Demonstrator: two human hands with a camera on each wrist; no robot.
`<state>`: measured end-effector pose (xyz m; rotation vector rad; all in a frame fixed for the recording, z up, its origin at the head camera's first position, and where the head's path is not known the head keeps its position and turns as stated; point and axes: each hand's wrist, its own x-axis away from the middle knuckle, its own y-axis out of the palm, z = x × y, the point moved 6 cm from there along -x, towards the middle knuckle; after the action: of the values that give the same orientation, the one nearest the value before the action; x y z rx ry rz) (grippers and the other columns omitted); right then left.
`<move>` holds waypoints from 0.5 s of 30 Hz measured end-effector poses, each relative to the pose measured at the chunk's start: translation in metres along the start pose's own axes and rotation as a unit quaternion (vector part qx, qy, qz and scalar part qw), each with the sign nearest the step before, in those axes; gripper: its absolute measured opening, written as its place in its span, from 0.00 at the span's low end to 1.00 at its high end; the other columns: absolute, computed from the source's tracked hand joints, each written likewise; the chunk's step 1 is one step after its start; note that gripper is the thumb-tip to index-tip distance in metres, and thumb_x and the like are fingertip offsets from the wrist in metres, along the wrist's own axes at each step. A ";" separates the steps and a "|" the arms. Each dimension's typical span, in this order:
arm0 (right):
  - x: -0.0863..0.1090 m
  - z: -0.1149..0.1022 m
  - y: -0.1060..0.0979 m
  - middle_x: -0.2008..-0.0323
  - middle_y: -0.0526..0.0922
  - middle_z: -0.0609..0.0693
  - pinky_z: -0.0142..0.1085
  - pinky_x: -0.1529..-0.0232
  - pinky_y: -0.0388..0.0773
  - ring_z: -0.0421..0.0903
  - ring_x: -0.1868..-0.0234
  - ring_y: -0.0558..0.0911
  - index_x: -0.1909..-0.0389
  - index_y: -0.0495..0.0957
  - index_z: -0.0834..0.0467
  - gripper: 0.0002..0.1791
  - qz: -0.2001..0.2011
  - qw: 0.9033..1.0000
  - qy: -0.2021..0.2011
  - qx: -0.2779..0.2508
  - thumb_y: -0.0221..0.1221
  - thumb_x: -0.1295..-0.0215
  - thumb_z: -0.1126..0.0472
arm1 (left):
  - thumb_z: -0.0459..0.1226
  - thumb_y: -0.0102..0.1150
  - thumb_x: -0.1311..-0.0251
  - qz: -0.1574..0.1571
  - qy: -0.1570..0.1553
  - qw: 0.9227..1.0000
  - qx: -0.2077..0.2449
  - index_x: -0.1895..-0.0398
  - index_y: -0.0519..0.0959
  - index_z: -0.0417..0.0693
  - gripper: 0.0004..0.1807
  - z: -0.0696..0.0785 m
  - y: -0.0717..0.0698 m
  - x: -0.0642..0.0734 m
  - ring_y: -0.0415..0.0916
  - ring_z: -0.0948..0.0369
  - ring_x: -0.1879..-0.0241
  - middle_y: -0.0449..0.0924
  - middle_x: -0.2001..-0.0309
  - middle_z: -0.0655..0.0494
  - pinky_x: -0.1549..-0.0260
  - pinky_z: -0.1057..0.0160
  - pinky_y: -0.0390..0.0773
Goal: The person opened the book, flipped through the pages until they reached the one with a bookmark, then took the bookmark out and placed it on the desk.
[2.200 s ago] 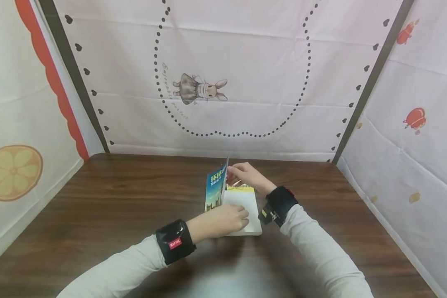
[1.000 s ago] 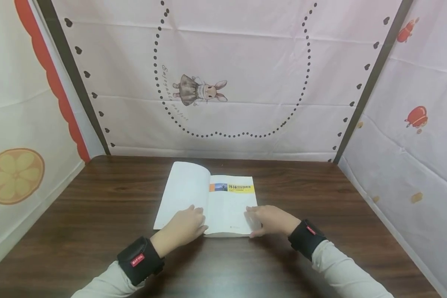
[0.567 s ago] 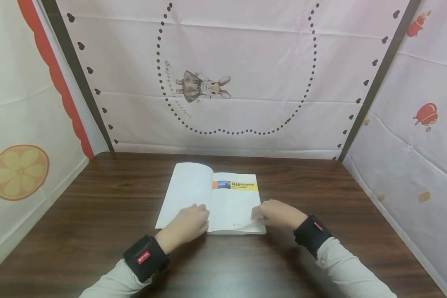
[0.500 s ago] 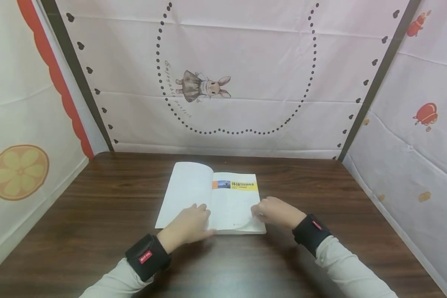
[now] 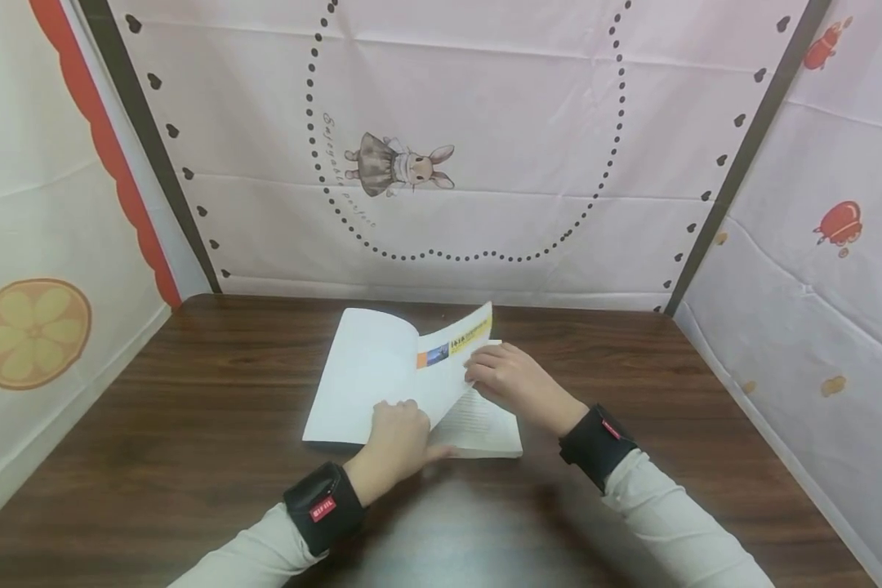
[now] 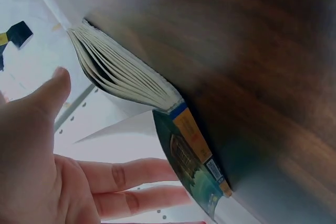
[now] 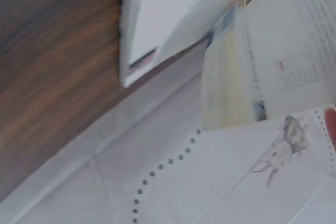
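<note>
A thick paperback book (image 5: 496,445) lies open on the table, its white inside cover (image 5: 353,367) folded out to the left. My right hand (image 5: 518,384) pinches the outer edge of a page (image 5: 437,388) with a yellow printed strip, which stands raised and slanting over the text below. The page's printed back (image 7: 278,56) fills much of the right wrist view. My left hand (image 5: 397,441) rests at the lower inner part of the cover, thumb out toward the spine. In the left wrist view its fingers (image 6: 131,177) are extended beside the picture cover (image 6: 184,156).
The dark wooden table (image 5: 220,392) surrounds the book. A white cloth wall (image 5: 529,163) with a printed rabbit stands behind it, with patterned cloth walls at left and right. Both wrists carry black bands (image 5: 323,508).
The picture cover was turned over to the left and laid flat. The right hand then took the first page's edge and lifted it leftward. The left hand shifted slightly right.
</note>
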<state>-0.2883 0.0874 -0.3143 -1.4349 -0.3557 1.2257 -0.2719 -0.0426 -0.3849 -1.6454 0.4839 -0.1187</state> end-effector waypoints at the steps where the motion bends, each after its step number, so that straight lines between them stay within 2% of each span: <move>1: -0.002 -0.002 -0.003 0.59 0.86 0.48 0.38 0.49 0.77 0.46 0.52 0.82 0.65 0.82 0.54 0.10 0.014 1.000 -0.008 0.001 0.69 0.49 0.65 | 0.67 0.56 0.52 0.010 0.002 1.000 -0.009 0.79 0.81 0.41 0.35 0.001 -0.001 0.000 0.72 0.57 0.80 0.75 0.82 0.51 0.76 0.58 0.74; 4: -0.005 -0.005 -0.008 0.55 0.85 0.50 0.40 0.47 0.77 0.48 0.48 0.80 0.65 0.82 0.54 0.11 0.039 0.999 -0.023 0.000 0.69 0.51 0.66 | 0.57 0.60 0.48 0.041 0.009 0.999 -0.022 0.81 0.81 0.42 0.26 0.003 -0.003 -0.001 0.70 0.58 0.83 0.73 0.84 0.52 0.79 0.60 0.72; 9: -0.003 -0.003 -0.005 0.56 0.85 0.49 0.40 0.47 0.77 0.48 0.49 0.81 0.64 0.83 0.54 0.13 0.030 1.000 -0.007 0.003 0.71 0.53 0.65 | 0.42 0.64 0.50 0.090 0.018 0.996 -0.002 0.79 0.81 0.39 0.13 0.001 -0.007 0.000 0.68 0.60 0.87 0.73 0.86 0.52 0.84 0.63 0.71; 11: -0.001 -0.002 -0.004 0.55 0.85 0.50 0.40 0.48 0.77 0.48 0.49 0.81 0.62 0.83 0.55 0.15 0.028 1.000 0.000 -0.001 0.71 0.53 0.64 | 0.40 0.65 0.51 0.090 0.016 0.996 0.022 0.78 0.81 0.39 0.11 -0.002 -0.007 0.000 0.68 0.61 0.87 0.73 0.86 0.52 0.86 0.65 0.70; 15: 0.003 0.001 -0.004 0.50 0.83 0.52 0.42 0.47 0.76 0.49 0.46 0.79 0.52 0.80 0.58 0.22 0.044 0.999 0.015 -0.025 0.69 0.51 0.65 | 0.39 0.61 0.47 0.053 -0.006 0.995 0.082 0.76 0.80 0.40 0.09 -0.016 -0.005 0.000 0.66 0.62 0.86 0.72 0.85 0.54 0.86 0.66 0.66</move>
<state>-0.2864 0.0920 -0.3117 -1.5230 -0.3069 1.2732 -0.2761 -0.0574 -0.3781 -1.4561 0.5373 -0.0664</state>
